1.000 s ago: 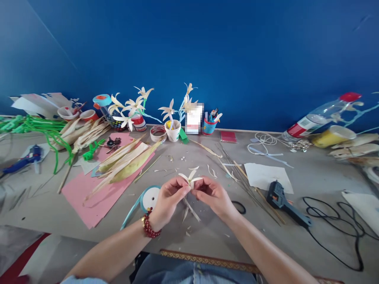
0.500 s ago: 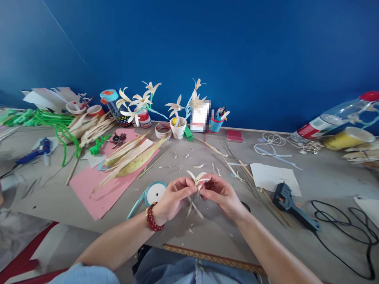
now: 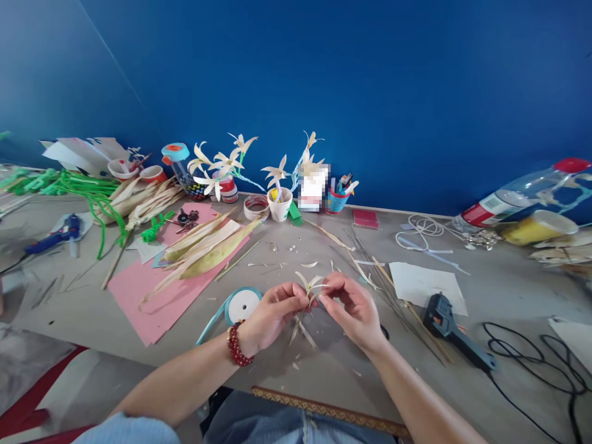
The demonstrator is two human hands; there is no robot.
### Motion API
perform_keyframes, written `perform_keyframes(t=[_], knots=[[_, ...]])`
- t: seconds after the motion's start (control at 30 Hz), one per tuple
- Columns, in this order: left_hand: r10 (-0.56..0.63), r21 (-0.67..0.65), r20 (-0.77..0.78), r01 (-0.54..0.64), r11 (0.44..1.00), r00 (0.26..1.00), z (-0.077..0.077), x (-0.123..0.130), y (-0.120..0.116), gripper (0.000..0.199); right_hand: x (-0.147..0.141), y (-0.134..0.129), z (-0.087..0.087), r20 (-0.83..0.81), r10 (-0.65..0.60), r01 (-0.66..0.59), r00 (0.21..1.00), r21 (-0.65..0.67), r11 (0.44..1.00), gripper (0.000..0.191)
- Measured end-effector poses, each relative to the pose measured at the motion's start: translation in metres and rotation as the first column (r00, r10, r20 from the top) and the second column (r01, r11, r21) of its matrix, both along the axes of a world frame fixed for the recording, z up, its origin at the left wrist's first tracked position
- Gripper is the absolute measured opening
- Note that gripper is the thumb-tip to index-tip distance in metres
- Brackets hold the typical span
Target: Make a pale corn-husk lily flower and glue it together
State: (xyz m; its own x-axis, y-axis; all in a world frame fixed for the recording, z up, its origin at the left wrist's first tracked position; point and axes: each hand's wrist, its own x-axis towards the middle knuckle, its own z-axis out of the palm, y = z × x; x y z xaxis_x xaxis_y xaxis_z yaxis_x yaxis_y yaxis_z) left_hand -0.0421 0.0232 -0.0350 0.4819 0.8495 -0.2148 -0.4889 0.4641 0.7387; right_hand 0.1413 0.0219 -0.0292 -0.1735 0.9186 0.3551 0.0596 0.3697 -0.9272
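A small pale husk flower (image 3: 311, 282) is held over the middle of the table. My left hand (image 3: 282, 308), with a red bead bracelet at its wrist, pinches the flower's base between thumb and fingertips. My right hand (image 3: 349, 305) is closed at the flower's right side, thumb and index finger pinching a petal. Below the hands lie thin husk strips (image 3: 306, 336). Beside my left hand rests a spool of light blue ribbon (image 3: 243, 306). The lower part of the flower is hidden by the fingers.
Dry husks (image 3: 203, 246) lie on pink paper (image 3: 139, 302) at the left. A black glue gun (image 3: 456, 330) with its cord is at the right, by white paper (image 3: 428, 287) and thin wires. Finished flowers stand in a white cup (image 3: 280, 206) at the back.
My right hand has moved slightly right, away from the flower's centre, and its fingers now grip farther out. The view has shifted a little.
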Motion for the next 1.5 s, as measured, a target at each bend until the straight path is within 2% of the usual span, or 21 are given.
perform_keyframes(t=[0.17, 0.23, 0.4, 0.57, 0.73, 1.03, 1.27, 1.5], knots=[[-0.023, -0.045, 0.069, 0.026, 0.999, 0.997, -0.002, -0.001, 0.001, 0.018, 0.003, -0.003, 0.007, 0.168, -0.089, 0.046, 0.982, 0.243, 0.969, 0.017], [-0.033, -0.06, 0.103, 0.039, 0.997, 0.994, -0.003, -0.001, 0.001, 0.017, 0.004, -0.004, 0.009, 0.212, -0.101, 0.034, 0.972, 0.299, 0.954, 0.02], [-0.029, -0.028, 0.129, 0.033, 0.999, 0.991, -0.003, -0.001, 0.001, 0.016, 0.002, -0.006, 0.014, 0.216, -0.048, -0.035, 0.975, 0.366, 0.93, 0.025], [-0.031, 0.008, 0.13, 0.03, 1.0, 0.991, 0.002, -0.001, 0.001, 0.015, 0.002, -0.006, 0.014, 0.218, -0.068, -0.027, 0.974, 0.405, 0.914, 0.026], [-0.039, 0.0, 0.118, 0.039, 0.999, 0.992, 0.002, -0.002, 0.0, 0.013, 0.004, -0.005, 0.013, 0.303, -0.105, -0.068, 0.947, 0.508, 0.859, 0.027], [-0.042, 0.049, 0.112, 0.037, 0.998, 0.993, 0.004, 0.0, -0.001, 0.013, 0.005, -0.002, 0.01, 0.359, -0.13, -0.123, 0.924, 0.602, 0.789, 0.028], [-0.031, 0.068, 0.073, 0.026, 0.997, 0.997, 0.0, 0.001, -0.002, 0.018, 0.003, 0.001, 0.007, 0.344, -0.024, -0.125, 0.939, 0.405, 0.906, 0.018], [0.064, 0.13, -0.017, -0.061, 0.99, 0.998, -0.003, 0.001, -0.003, 0.023, 0.001, -0.006, 0.01, 0.273, -0.099, -0.018, 0.957, 0.398, 0.917, 0.015]])
